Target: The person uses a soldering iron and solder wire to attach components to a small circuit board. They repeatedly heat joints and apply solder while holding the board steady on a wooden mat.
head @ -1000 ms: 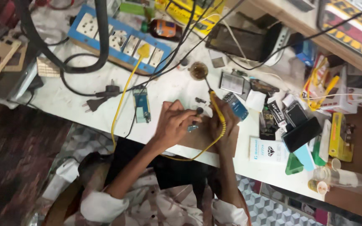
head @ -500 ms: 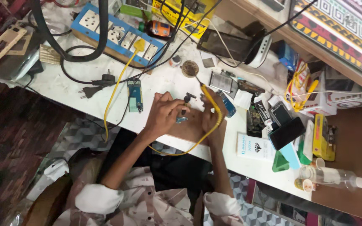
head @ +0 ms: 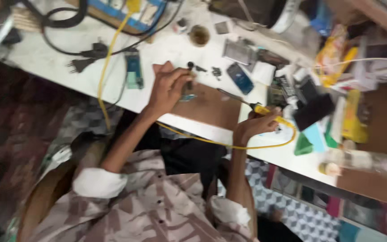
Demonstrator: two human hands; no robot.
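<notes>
The left hand rests on the white bench, its fingers pressed together around a small dark part with a pale blue end; the blur hides just what the part is. That part lies at the near edge of a brown mat on the bench, and the mat serves as the landmark here.

To the right of the mat, the right hand has its fingers closed around the yellow handle of a soldering iron. The iron's thin dark tip points up and left over the mat's far right corner, clear of the left hand and the part. A yellow cord runs from the handle, loops round to the right of the hand and passes under the mat's near edge towards the person's lap.

Beyond the mat lie a few small black bits, a blue phone board and a grey metal plate. Further back stands a small round tin. Left of the mat, past the left hand, lies a narrow blue circuit board, and beyond that a black plug with its cable. A second yellow cable runs down over the bench edge there. Right of the mat sits a crowded heap of black and coloured parts, too blurred to tell apart.
</notes>
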